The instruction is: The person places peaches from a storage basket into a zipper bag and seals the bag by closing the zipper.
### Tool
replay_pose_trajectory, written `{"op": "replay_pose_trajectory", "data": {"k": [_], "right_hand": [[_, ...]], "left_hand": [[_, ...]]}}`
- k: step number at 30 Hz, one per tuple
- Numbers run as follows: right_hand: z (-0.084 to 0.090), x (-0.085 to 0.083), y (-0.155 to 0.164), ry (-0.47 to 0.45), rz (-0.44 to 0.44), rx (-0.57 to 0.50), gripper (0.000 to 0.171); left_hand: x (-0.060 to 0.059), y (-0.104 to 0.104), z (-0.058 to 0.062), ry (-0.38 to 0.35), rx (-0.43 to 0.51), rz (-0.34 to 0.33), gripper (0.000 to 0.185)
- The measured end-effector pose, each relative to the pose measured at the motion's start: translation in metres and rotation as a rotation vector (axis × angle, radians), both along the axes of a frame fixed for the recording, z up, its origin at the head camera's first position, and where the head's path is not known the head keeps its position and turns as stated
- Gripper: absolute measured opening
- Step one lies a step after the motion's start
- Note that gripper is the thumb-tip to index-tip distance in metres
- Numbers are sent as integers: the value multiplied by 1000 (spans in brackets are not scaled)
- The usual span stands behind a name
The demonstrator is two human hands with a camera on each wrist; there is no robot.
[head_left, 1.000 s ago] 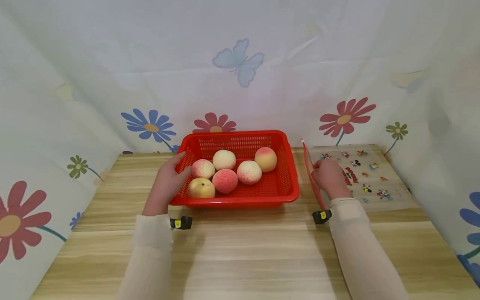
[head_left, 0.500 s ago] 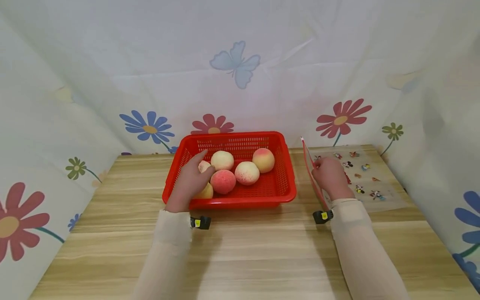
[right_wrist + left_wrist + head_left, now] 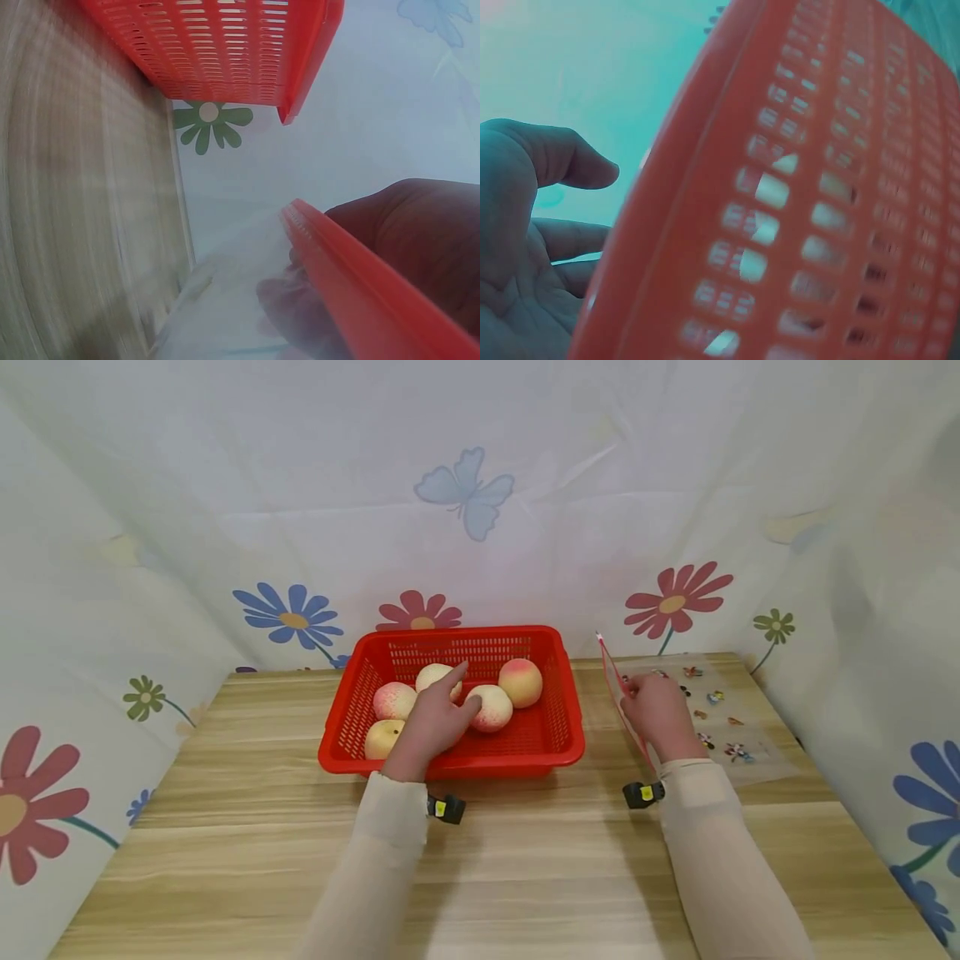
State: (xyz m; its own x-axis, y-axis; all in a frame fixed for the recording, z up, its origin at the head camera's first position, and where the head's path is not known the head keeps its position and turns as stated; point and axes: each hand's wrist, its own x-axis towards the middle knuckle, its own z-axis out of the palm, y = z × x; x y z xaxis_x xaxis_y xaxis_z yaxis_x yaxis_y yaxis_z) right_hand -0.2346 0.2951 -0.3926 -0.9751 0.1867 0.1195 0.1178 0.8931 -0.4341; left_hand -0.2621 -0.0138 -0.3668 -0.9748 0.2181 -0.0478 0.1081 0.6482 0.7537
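Note:
In the head view my left hand (image 3: 432, 720) is over the red plastic basket (image 3: 525, 761), thumb and fingers apart. Its fingertips are right by a pink-speckled peach (image 3: 492, 710) and a pale peach (image 3: 433, 675). The reddish peach is hidden behind this hand. More peaches lie around it: a yellow one (image 3: 381, 739), a speckled one (image 3: 394, 701) and an orange-pink one (image 3: 520, 683). The left wrist view has the hand's thumb (image 3: 585, 161) beyond the basket wall (image 3: 697, 187). My right hand (image 3: 658, 714) pinches the red edge strip (image 3: 352, 270) of a clear cartoon-printed pouch (image 3: 765, 767), lifting that edge.
A wooden table (image 3: 525, 860) carries the basket and pouch. Flower-printed cloth (image 3: 337, 552) rises behind and at both sides, close to the basket's back rim. Black wrist cameras (image 3: 447, 809) sit at both cuffs.
My left hand has moved right, from the basket's left rim across to over the middle peaches. The right hand keeps its grip on the pouch edge, almost unmoved.

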Motion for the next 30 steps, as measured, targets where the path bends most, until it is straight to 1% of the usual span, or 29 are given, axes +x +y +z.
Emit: {"op": "replay_pose_trajectory", "data": {"k": [3,6,13,14,17,22,26,30], "right_hand": [[3,1,2,14,-1,1,30],[5,1,3,22,-4,-15,31],[5,1,-2,24,-45,-59,32],[5,1,-3,27,-50,-59,32],[3,0,-4,47,-64,-54,32],[1,0,-5,103,-63,-53,30],[1,1,-7,90,-65,-67,29],[2,1,-7,78,-77,-73,31]], "left_hand": [[0,11,-1,19,10,-34,66],[1,22,-1,3,31,-60,67],[4,50,-4,9,58,-99,66],[4,54,-5,0,60,-106,66],[4,64,-5,-7,81,-141,65],[4,80,-7,14,114,-184,62],[3,89,-10,8,138,-209,62],[3,98,-9,17,180,-235,62]]}}
